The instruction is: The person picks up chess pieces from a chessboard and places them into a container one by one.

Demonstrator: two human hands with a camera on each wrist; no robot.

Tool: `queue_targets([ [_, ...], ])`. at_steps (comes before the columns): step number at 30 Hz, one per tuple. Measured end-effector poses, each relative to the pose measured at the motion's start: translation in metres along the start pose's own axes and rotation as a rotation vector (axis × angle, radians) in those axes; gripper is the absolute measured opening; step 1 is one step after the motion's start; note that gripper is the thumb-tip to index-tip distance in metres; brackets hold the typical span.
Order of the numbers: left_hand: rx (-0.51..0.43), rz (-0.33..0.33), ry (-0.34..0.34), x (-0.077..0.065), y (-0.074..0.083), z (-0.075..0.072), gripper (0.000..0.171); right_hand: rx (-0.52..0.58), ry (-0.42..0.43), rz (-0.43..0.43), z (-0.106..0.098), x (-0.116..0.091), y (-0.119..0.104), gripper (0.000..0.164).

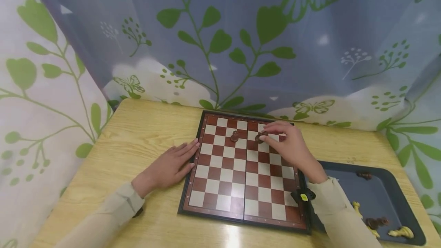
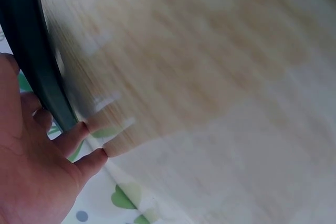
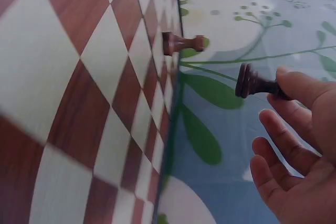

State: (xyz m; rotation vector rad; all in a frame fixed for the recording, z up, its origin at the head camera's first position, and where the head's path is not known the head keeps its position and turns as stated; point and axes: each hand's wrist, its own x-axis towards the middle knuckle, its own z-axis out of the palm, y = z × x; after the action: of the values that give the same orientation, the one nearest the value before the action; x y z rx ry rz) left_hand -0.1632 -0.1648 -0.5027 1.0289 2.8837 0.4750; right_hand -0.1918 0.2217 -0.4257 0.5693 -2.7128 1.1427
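A checkered chessboard (image 1: pixel 220 171) in brown and white lies on the table. My right hand (image 1: pixel 289 142) pinches a dark brown chess piece (image 3: pixel 254 82) between thumb and forefinger near its top, base toward the board; the fingers cover its head, so its kind is hidden. In the right wrist view a gap separates that base from the squares. A second dark chess piece (image 1: pixel 234 136), flat-topped like a rook (image 3: pixel 181 44), stands upright on the far part of the board. My left hand (image 1: pixel 169 167) touches the board's left edge with extended fingers and holds nothing.
A dark tray (image 1: pixel 372 192) sits to the right of the board. Lying in it are a dark piece (image 1: pixel 364 175) at the back and several dark and yellow pieces, including a yellow one (image 1: pixel 401 232) at the front. A patterned curtain (image 1: pixel 234 49) hangs behind the table.
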Motion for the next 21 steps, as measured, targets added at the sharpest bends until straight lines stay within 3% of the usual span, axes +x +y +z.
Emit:
queue_targets([
  [5, -0.011, 0.004, 0.014, 0.001, 0.002, 0.004, 0.061, -0.062, 0.087, -0.027, -0.017, -0.027, -0.002, 0.016],
  [11, -0.006, 0.005, 0.0, -0.002, 0.003, -0.002, 0.062, -0.138, 0.129, -0.03, -0.03, -0.06, -0.003, 0.017],
  [21, -0.014, 0.009, -0.002, 0.001, 0.002, -0.001, 0.062, -0.145, 0.247, 0.058, -0.039, -0.109, 0.0, 0.025],
])
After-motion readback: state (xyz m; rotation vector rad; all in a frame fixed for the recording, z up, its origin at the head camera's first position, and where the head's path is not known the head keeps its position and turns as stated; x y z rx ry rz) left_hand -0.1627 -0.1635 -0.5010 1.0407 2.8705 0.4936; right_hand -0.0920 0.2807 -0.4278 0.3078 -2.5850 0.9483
